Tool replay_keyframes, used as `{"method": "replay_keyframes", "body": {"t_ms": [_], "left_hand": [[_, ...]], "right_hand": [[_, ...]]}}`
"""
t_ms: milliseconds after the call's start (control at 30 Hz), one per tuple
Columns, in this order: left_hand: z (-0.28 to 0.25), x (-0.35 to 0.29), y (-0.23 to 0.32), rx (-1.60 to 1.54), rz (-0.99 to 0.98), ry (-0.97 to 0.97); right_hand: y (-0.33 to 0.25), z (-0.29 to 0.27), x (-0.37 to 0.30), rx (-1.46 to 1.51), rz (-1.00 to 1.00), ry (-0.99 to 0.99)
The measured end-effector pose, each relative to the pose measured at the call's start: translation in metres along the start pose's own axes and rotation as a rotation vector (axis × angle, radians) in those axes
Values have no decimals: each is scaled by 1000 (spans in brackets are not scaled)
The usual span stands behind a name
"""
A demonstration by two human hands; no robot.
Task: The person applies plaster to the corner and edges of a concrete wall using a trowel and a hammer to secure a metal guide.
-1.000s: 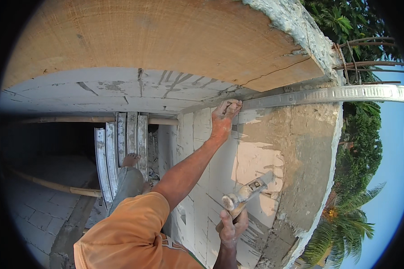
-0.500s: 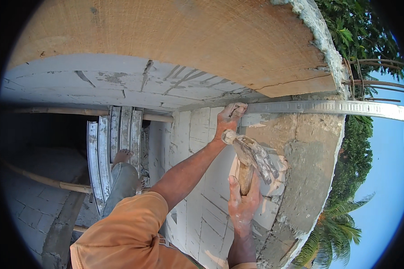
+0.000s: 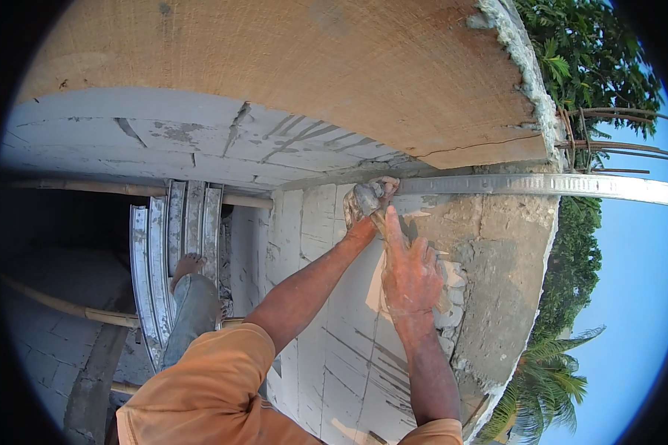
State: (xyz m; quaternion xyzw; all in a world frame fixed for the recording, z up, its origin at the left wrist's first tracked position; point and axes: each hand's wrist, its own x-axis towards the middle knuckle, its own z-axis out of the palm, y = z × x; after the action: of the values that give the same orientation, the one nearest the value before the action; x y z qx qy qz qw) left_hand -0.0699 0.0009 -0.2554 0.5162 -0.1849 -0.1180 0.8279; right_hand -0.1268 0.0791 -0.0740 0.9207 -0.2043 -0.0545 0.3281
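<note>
My left hand (image 3: pixel 387 187) is closed at the left end of a long galvanised metal strip (image 3: pixel 490 184), which runs rightward along the top of the block wall. Whether a nail is also between those fingers is hidden. My right hand (image 3: pixel 413 278) grips the handle of a mortar-caked hammer (image 3: pixel 364 206), its index finger stretched along the handle. The hammer head lies over my left hand and wrist in this view and covers part of them; I cannot tell if it touches.
A large wooden board (image 3: pixel 289 67) spans the upper side. My bare foot (image 3: pixel 191 263) stands on metal channels (image 3: pixel 156 259) laid over bamboo poles (image 3: pixel 89 311), with a dark drop beside them. Rebar (image 3: pixel 616 148) sticks out at right. Rough mortar (image 3: pixel 497 274) covers the wall's edge.
My right hand has swung the hammer up and left, bringing its head to my left hand. My left hand stays at the strip's end. The whole view has shifted slightly.
</note>
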Motion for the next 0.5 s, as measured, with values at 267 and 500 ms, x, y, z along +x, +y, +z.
{"method": "replay_keyframes", "body": {"t_ms": [267,500], "left_hand": [[4,-3,-4,-662,-376,-13],[0,-8,-24,-249,-131,-137]], "right_hand": [[-12,-35,2,62,-21,50],[-3,-14,17,1,11,-19]]}}
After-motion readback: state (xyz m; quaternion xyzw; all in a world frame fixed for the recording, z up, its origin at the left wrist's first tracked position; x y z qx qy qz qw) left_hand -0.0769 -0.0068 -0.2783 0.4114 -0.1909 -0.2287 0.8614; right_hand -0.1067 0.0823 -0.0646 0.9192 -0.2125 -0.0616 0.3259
